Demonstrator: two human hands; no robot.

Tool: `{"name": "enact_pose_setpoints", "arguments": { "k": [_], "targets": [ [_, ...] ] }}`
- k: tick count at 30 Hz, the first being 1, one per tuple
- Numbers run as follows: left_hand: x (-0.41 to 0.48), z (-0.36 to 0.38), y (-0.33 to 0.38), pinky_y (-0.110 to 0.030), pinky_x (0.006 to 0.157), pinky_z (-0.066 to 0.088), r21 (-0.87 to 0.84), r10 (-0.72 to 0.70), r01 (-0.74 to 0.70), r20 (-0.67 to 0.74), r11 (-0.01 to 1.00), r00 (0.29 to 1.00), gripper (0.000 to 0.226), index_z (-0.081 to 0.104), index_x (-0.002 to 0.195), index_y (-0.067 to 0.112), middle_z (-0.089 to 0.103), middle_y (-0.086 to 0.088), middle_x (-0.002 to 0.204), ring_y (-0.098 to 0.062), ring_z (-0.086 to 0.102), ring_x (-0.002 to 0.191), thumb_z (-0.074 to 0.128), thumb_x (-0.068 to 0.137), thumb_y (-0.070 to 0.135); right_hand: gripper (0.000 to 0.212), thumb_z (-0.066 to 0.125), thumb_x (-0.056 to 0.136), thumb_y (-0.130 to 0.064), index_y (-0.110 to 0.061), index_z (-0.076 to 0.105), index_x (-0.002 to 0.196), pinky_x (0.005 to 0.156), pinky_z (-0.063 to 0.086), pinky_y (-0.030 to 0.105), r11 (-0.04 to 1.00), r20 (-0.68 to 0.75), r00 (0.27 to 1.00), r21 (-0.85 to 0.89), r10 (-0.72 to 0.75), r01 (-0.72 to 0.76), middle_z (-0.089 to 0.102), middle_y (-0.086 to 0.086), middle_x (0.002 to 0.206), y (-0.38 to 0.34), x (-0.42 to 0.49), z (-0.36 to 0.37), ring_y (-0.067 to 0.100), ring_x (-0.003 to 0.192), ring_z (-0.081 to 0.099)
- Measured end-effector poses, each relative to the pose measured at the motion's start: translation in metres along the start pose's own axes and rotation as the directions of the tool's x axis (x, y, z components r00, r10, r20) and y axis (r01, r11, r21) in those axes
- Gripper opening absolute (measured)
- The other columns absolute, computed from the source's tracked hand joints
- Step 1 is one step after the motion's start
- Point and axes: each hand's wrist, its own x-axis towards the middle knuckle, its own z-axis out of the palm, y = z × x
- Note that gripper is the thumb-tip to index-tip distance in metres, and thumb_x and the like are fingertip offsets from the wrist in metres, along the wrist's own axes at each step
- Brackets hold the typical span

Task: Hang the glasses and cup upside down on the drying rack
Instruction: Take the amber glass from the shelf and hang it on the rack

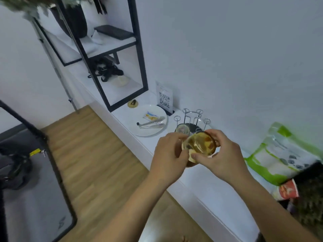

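An amber-tinted glass (199,144) is held tilted between both hands, its round end toward the camera. My left hand (168,152) grips its left side and my right hand (222,154) its right side, just in front of the wire drying rack (192,117). The rack has several looped prongs over a dark round base on the white counter. A clear glass (182,129) sits upside down on one front prong, close to my left fingers. The rack's front part is hidden behind the held glass.
A white plate (148,119) with tongs and a small packet lies left of the rack. A QR-code stand (164,99) leans by the wall. A black-framed shelf (111,55) rises at the back left. A green-and-white bag (279,154) lies to the right.
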Motion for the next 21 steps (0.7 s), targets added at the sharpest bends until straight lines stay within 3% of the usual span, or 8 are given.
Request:
{"name": "enact_pose_setpoints", "arguments": {
  "k": [5,8,12,17,21],
  "targets": [
    [0.091,0.038,-0.013,-0.003,0.08,0.037,-0.165,0.094,-0.065,0.18,0.984,0.979,0.045,0.059,0.112,0.035,0.068,0.009,0.111,-0.003,0.057,0.101,0.054,0.077,0.007,0.068,0.068,0.048,-0.066,-0.042,0.051,0.109,0.07,0.052,0.032,0.984,-0.119,0.992,-0.169,0.039,-0.059,0.064,-0.019,0.092,0.026,0.074,-0.004,0.013,0.084,0.063],
    [0.151,0.06,-0.036,-0.011,0.088,0.043,-0.191,0.131,-0.082,0.26,0.978,0.957,0.047,0.06,0.115,0.033,0.066,0.012,0.112,-0.004,0.058,0.104,0.056,0.078,0.005,0.073,0.062,0.047,-0.07,-0.036,0.052,0.111,0.067,0.048,0.032,0.944,-0.178,0.981,-0.303,0.08,-0.132,0.059,-0.015,0.089,0.049,0.124,-0.004,0.017,0.08,0.06],
    [0.223,0.081,-0.075,-0.042,0.102,0.044,-0.045,0.103,-0.093,0.394,0.995,0.913,0.047,0.058,0.127,0.02,0.063,-0.003,0.128,-0.023,0.057,0.118,0.056,0.082,0.006,0.077,0.067,0.051,-0.071,-0.034,0.05,0.116,0.072,0.05,0.035,0.874,-0.203,0.95,-0.382,0.239,-0.301,0.063,-0.012,0.097,0.081,0.169,0.002,0.017,0.085,0.059],
    [0.294,0.102,-0.116,-0.041,0.095,0.041,0.159,0.201,-0.321,0.507,0.934,0.838,0.038,0.061,0.12,0.012,0.067,-0.009,0.12,-0.033,0.056,0.112,0.06,0.083,0.009,0.075,0.072,0.055,-0.066,-0.033,0.048,0.119,0.068,0.042,0.032,0.782,-0.217,0.897,-0.439,0.385,-0.442,0.063,-0.011,0.1,0.112,0.208,0.023,0.015,0.083,0.052],
    [0.316,0.12,-0.142,-0.041,0.083,0.048,0.163,0.179,-0.342,0.607,0.926,0.774,0.021,0.068,0.104,0.009,0.069,-0.008,0.103,-0.028,0.058,0.098,0.051,0.097,0.019,0.074,0.075,0.061,-0.059,-0.031,0.046,0.123,0.069,0.046,0.033,0.712,-0.226,0.85,-0.468,0.476,-0.523,0.063,-0.009,0.107,0.136,0.224,0.046,0.018,0.092,0.057]
  ]
}}
